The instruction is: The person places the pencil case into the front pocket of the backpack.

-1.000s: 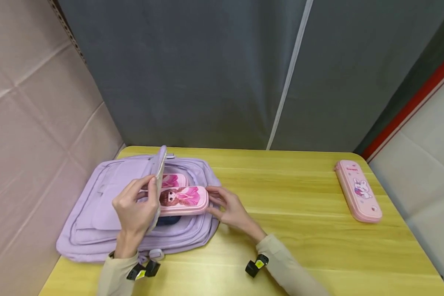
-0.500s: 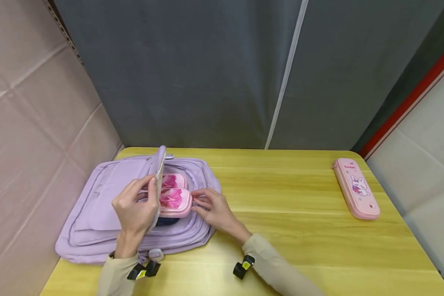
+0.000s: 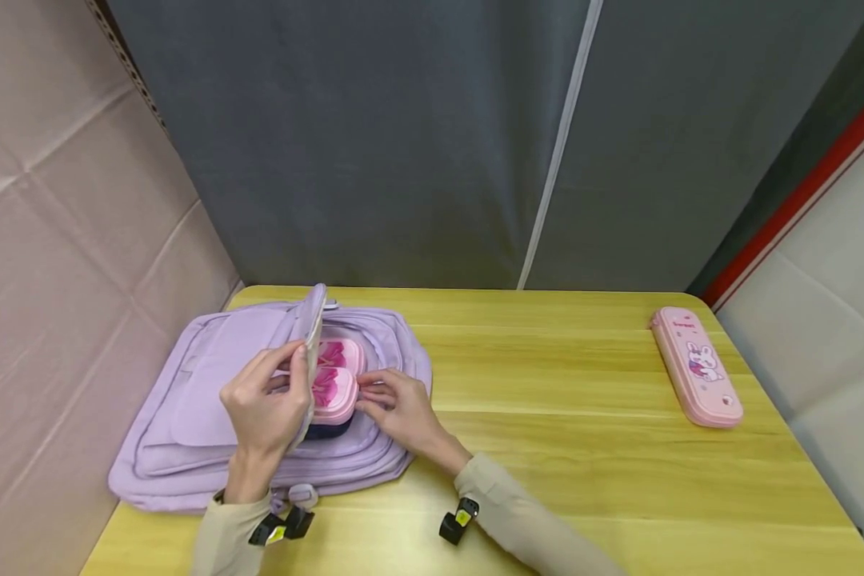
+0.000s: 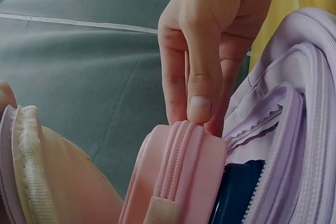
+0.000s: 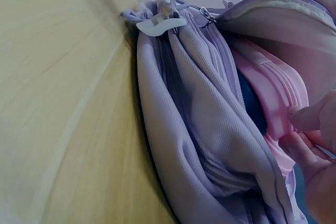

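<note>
Sticking out of the open mouth of a lilac backpack [image 3: 209, 400], a pink pencil case [image 3: 334, 392] with a printed figure in a magenta dress shows only its near end, the rest hidden inside the bag; the left wrist view shows its zipped edge and rounded corner [image 4: 181, 174] just above a dark blue item [image 4: 236, 192] that lies beneath it in the same compartment. The right hand [image 3: 396, 408] has its fingertips pressed against that exposed end, the fingers [image 4: 199, 77] bent down onto the case's edge, pushing rather than wrapping round it. A second pink case [image 3: 340, 352] with the same magenta print lies just behind the first, also inside the opening. The left hand [image 3: 266, 404] grips the raised front flap [image 3: 311, 336] of the backpack, thumb on one side and fingers on the other, holding it upright so the compartment gapes. The right wrist view shows the bag's ribbed lilac fabric, its zipper tracks and a pale zipper pull [image 5: 160, 22] at the corner. The backpack lies flat at the left end of a yellow wooden table [image 3: 547, 448]. Well apart, near the right far corner, a third pink pencil case [image 3: 697, 366] with a rabbit picture rests alone. Behind the table hangs a grey curtain [image 3: 403, 136].
</note>
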Demonstrator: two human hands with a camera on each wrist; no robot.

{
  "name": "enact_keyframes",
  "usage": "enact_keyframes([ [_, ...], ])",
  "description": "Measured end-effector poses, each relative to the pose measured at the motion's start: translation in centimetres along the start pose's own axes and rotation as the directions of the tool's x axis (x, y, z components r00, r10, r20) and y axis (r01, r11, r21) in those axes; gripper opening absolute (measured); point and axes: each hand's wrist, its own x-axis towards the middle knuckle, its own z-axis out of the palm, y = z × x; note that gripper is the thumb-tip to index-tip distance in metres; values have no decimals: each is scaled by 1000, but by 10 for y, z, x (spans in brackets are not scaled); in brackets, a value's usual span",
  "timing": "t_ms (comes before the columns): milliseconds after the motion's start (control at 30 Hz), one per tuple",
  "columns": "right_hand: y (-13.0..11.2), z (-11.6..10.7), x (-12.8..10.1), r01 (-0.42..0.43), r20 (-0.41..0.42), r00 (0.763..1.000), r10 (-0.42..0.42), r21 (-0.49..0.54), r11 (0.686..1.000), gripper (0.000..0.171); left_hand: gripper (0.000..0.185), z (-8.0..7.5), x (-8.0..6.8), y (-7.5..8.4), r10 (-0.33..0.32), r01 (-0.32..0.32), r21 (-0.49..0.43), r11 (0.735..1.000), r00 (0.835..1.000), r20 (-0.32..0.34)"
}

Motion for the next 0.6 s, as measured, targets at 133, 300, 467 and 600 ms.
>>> enact_keyframes([
  [133,1,-7,-1,37,25,999,-36,-70,997,32,10,-2,0,0,-13,13,-7,1000,999,31],
  [300,-2,-30,-1,58,22,998,-54,-206,977,30,11,-5,1,1,-36,37,-12,999,998,59],
  [467,-8,-56,0,23,-24,999,-30,-255,967,30,11,-6,1,0,-45,46,-8,999,996,72],
  [600,-11,-78,-2,11,-74,997,-34,-289,957,30,11,-7,1,-1,-55,56,-12,998,995,87],
])
